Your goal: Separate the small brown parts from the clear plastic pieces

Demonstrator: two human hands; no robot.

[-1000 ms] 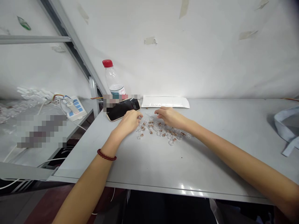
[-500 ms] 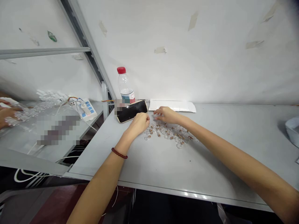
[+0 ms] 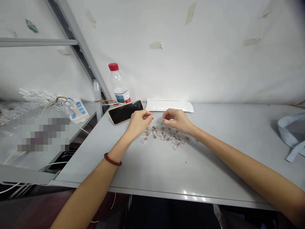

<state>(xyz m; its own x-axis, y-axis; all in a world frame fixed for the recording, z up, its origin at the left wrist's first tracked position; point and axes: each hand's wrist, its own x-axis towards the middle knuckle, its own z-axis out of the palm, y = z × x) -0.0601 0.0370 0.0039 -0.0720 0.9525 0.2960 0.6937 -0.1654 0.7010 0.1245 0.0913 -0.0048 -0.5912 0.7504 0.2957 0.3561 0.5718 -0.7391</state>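
Observation:
My left hand point(image 3: 141, 121), below a beaded bracelet point(image 3: 112, 159), is closed in a pinch beside the phone. Whatever its fingertips hold, if anything, is too small to make out. Facing it across a narrow gap, my right hand point(image 3: 176, 119) has its thumb and fingers curled together; its contents, if any, are hidden. Both hands hover just behind and over a loose pile of tiny clear glass bottles with brown cork-like stoppers point(image 3: 176, 146). The bottles lie scattered on the grey table point(image 3: 152, 168), some partly hidden under my right hand and wrist.
A black-screened phone point(image 3: 124, 113) leans near a red-capped plastic bottle point(image 3: 119, 84) at the back left. Against the wall lies a flat white packet point(image 3: 169, 106). A power strip point(image 3: 79, 111) with cables sits on the left table. A pale blue strap point(image 3: 286, 127) is at far right.
The view has shifted right. My left hand has turned so its pinched fingertips show, and my right hand's fingers have drawn closer together. Another person's hand at far left has left view.

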